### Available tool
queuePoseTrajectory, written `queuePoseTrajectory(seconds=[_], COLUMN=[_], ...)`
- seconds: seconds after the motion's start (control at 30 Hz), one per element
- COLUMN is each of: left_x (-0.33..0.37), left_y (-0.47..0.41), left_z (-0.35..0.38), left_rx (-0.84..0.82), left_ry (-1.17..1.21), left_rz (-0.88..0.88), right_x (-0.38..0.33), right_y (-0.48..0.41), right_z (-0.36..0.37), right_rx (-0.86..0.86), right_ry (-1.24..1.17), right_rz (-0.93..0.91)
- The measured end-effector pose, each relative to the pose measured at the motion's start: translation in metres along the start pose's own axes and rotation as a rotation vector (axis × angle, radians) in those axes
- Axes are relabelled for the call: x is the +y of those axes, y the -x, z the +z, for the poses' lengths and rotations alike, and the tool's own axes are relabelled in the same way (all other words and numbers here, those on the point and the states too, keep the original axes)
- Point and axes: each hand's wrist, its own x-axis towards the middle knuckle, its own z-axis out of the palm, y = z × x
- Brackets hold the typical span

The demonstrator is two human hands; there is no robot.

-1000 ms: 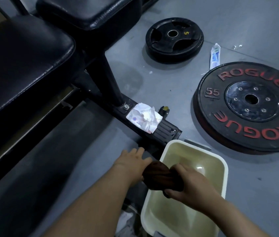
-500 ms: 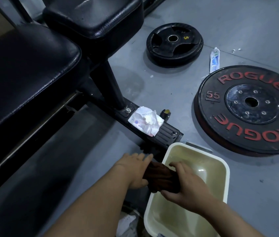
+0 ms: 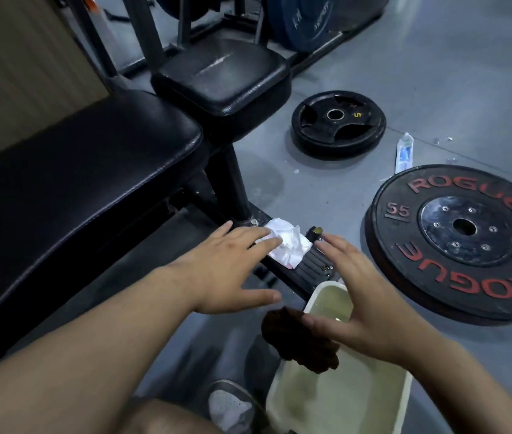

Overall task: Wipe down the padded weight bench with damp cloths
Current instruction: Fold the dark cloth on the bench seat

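Our left hand (image 3: pixel 223 274) and right hand (image 3: pixel 370 302) are both spread flat, holding nothing. The dark brown cloth (image 3: pixel 301 343) is a scrunched lump over the edge of the cream tub (image 3: pixel 336 399), just under our right thumb. The black padded bench (image 3: pixel 76 183) sits on our left.

The long black padded bench top (image 3: pixel 76 183) at the left is covered in smooth, leather-like vinyl with a dull sheen. The small square black seat pad (image 3: pixel 220 76) beyond it is scuffed pale. A matt dark brown cloth (image 3: pixel 305 346) is seen over the near, smooth cream plastic tub (image 3: pixel 342 402). Matt rubber is shown by the large black weight plate with red lettering (image 3: pixel 405 255) at the right.
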Motion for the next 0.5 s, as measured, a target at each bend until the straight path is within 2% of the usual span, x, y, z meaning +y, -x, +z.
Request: queuePoseTrajectory(seconds=[0.23, 0.5], left_x=[-0.009, -0.054], left_y=[0.091, 0.252], left_z=[-0.091, -0.103], left_rx=[0.308, 0.441], left_ry=[-0.103, -0.087], left_rz=[-0.1, -0.503], right_x=[-0.094, -0.223], right_y=[-0.039, -0.093], right_z=[-0.05, -0.047], right_rx=[-0.014, -0.061], right_ry=[0.049, 0.043], right_rz=[-0.229, -0.508])
